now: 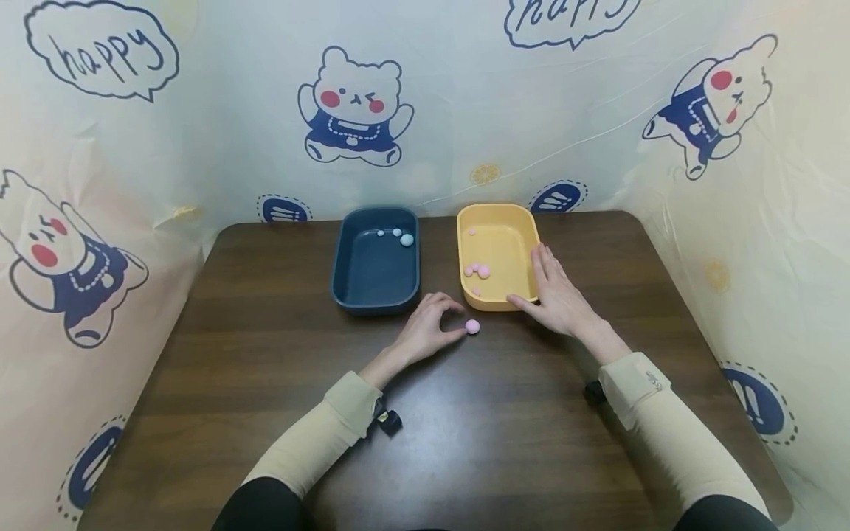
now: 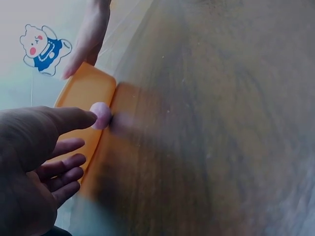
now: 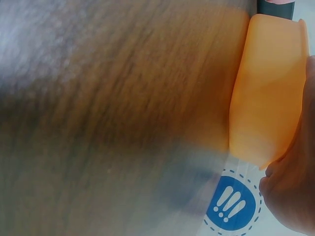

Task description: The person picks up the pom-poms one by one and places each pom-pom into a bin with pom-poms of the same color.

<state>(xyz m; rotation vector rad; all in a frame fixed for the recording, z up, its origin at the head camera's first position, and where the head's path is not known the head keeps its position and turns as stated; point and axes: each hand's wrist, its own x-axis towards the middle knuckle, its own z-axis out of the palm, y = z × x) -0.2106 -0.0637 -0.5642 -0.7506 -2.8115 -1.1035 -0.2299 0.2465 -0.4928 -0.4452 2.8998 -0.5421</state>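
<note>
A small pink ball (image 1: 472, 327) lies on the table just in front of the yellow tray (image 1: 494, 305). My left hand (image 1: 428, 328) is beside it, its thumb tip right at the ball and its fingers loosely bent apart from the thumb. In the left wrist view the thumb overlaps the edge of the pink ball (image 2: 101, 116), with the other fingers spread below. My right hand (image 1: 563, 301) rests against the tray's right side, fingers straight along the rim and thumb at the front corner. Several smaller pink balls (image 1: 484, 272) lie inside the tray.
Left of the yellow tray stands a dark blue tray (image 1: 375, 304) with 3 pale blue balls (image 1: 406, 240) near its back right. Both trays are near the back edge of the brown wooden table (image 1: 265, 332). Printed sheeting (image 1: 451, 96) with bear drawings surrounds the table.
</note>
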